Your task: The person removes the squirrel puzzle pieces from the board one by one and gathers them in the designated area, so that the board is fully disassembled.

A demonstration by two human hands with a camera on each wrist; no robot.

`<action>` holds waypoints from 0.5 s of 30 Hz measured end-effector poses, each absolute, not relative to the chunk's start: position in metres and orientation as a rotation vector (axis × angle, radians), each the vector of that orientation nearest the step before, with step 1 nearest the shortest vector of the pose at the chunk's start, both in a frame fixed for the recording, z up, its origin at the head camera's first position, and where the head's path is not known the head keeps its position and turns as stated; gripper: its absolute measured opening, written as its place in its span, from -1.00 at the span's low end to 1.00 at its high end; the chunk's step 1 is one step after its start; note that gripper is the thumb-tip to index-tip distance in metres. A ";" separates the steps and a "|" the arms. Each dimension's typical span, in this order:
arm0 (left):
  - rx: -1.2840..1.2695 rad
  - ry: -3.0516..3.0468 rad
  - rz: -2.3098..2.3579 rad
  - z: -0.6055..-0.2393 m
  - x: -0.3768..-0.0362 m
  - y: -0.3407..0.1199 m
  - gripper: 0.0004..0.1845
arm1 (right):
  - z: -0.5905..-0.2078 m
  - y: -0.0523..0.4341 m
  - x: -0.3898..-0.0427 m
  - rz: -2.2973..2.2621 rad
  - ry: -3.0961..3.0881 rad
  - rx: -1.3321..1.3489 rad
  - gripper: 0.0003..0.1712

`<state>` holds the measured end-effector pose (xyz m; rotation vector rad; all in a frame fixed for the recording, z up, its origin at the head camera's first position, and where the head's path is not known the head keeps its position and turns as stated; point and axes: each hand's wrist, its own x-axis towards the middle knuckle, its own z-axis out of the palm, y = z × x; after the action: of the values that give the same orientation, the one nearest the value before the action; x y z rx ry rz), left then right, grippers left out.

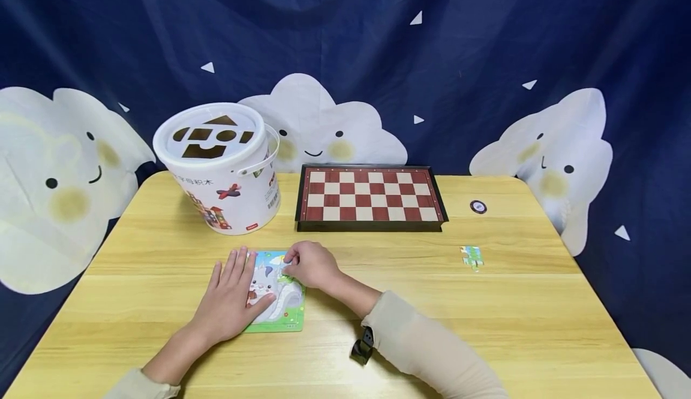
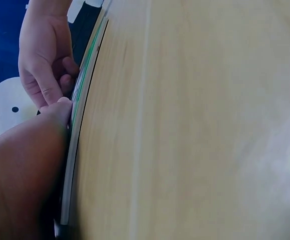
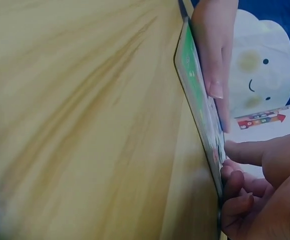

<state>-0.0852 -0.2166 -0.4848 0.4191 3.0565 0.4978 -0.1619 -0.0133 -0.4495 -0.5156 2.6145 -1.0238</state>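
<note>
My left hand (image 1: 229,300) lies flat, pinning the thin, stiff, light cardboard picture puzzle board (image 1: 281,309); my right hand (image 1: 310,264) pinches one small piece, best handled by its edges.

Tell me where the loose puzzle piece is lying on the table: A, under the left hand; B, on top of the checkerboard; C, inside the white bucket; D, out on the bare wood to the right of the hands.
D: the loose puzzle piece lies alone on the wooden table, well right of the puzzle board and nearer than the checkerboard.
</note>
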 end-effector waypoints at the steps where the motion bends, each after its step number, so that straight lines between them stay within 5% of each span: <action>1: 0.420 3.057 0.497 -0.485 -0.085 -0.216 0.05 | -0.449 -0.014 -0.162 -1.026 2.616 -0.497 -0.88; 15: 0.422 3.052 0.497 -0.483 -0.086 -0.216 0.04 | -0.449 -0.019 -0.164 -1.209 2.567 -0.352 -0.83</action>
<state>-0.0856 -0.2159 -0.4831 0.4221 3.0516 0.4968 -0.1636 -0.0186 -0.4491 -0.3515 2.5665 -1.2094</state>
